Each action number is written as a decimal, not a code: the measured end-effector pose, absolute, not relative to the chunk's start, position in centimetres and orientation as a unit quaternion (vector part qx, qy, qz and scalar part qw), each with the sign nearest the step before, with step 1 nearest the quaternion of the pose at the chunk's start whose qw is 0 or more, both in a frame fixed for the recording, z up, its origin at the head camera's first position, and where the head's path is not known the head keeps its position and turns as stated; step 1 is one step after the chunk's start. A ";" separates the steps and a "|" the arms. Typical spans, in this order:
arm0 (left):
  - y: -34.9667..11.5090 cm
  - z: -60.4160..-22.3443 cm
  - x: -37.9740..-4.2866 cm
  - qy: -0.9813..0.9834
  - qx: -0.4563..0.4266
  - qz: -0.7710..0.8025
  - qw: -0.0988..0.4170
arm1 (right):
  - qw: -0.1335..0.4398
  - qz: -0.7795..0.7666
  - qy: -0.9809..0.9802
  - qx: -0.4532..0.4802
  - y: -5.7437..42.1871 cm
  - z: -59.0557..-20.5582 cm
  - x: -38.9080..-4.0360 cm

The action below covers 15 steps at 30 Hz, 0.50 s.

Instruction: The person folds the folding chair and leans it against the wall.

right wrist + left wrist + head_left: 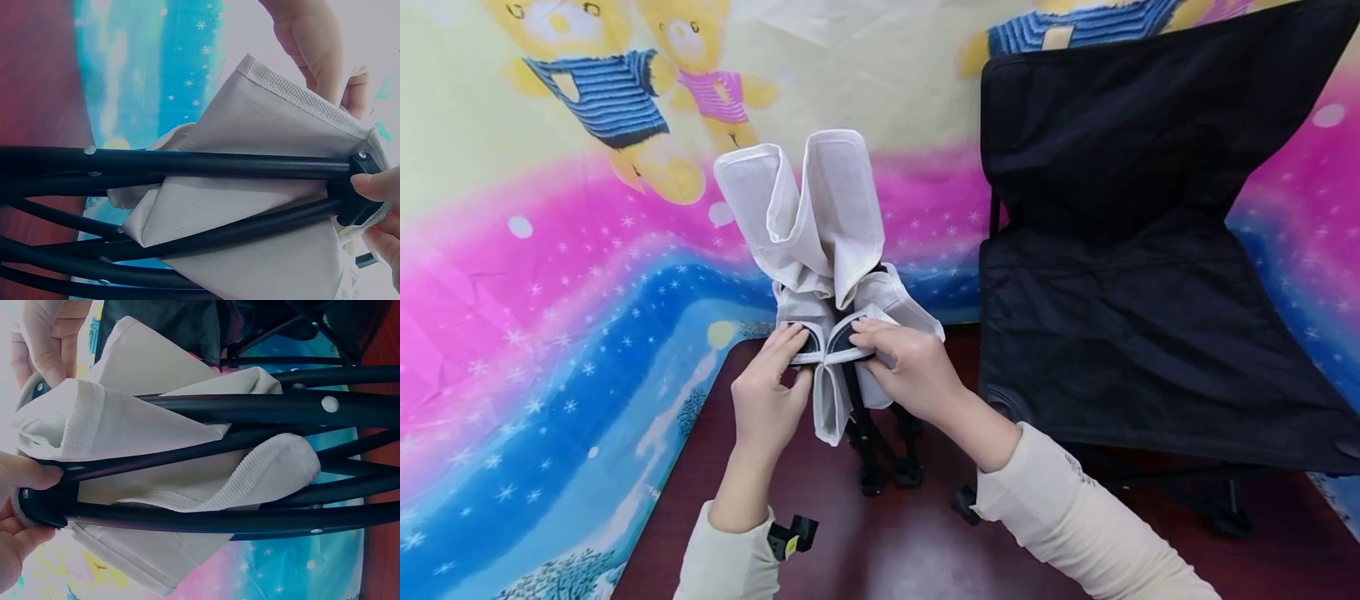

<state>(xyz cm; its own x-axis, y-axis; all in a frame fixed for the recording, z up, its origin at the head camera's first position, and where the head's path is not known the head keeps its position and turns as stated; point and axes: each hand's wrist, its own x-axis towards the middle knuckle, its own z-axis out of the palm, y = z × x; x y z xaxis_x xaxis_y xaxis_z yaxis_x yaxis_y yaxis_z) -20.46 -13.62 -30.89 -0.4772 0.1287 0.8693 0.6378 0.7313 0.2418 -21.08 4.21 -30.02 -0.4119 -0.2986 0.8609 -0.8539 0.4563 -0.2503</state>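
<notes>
A folding chair with off-white cloth (847,192) stands bunched up on the table, its black legs (863,442) drawn close together. My left hand (767,400) pinches the left front corner of its seat, and my right hand (913,367) pinches the right front corner. Both corners sit side by side. In the left wrist view, thumb and fingers grip a black plastic corner piece (47,503) where the tubes end. The right wrist view shows the same kind of grip on the other corner piece (355,190). Cloth folds hang between the black tubes (250,165).
An unfolded black folding chair (1120,333) stands close on the right, near my right forearm. The dark red table (910,550) lies beneath both chairs. Behind them hangs a colourful cloth backdrop (587,358) with bears and snowflakes.
</notes>
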 end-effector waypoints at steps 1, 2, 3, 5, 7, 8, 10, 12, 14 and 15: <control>-13.6 -30.9 -20.5 -0.812 -0.237 -0.281 0.453 | 0.388 0.361 -0.759 0.378 4.2 -30.1 -21.1; -13.7 -31.0 -20.5 -0.812 -0.239 -0.282 0.452 | 0.387 0.364 -0.759 0.377 4.2 -30.1 -21.1; -13.7 -31.0 -20.6 -0.810 -0.240 -0.285 0.453 | 0.386 0.367 -0.758 0.376 4.2 -30.2 -21.1; -13.8 -31.2 -20.7 -0.806 -0.241 -0.292 0.454 | 0.382 0.375 -0.756 0.377 4.3 -30.2 -21.0; -13.9 -31.4 -20.8 -0.801 -0.243 -0.300 0.457 | 0.378 0.379 -0.755 0.378 4.3 -30.3 -21.0; -14.0 -31.5 -20.9 -0.799 -0.245 -0.304 0.457 | 0.376 0.380 -0.756 0.379 4.3 -30.4 -21.0; -14.1 -31.7 -21.1 -0.793 -0.252 -0.315 0.456 | 0.374 0.380 -0.756 0.379 4.3 -30.4 -21.0; -14.2 -31.9 -21.3 -0.786 -0.261 -0.326 0.455 | 0.375 0.380 -0.756 0.377 4.3 -30.5 -20.9; -14.3 -32.0 -21.5 -0.778 -0.271 -0.339 0.454 | 0.379 0.383 -0.755 0.375 4.4 -30.6 -20.9; -14.3 -32.0 -21.5 -0.772 -0.276 -0.347 0.455 | 0.381 0.384 -0.753 0.374 4.4 -30.6 -20.9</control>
<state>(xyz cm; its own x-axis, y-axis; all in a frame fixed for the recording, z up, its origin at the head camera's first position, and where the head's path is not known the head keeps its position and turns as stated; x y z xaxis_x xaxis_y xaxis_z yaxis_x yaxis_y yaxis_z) -21.55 -14.32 -32.03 -0.4339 0.1098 0.8943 0.7417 0.6071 0.2853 -20.91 4.39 -30.65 -0.4301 -0.2695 0.8616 -0.8558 0.4255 -0.2941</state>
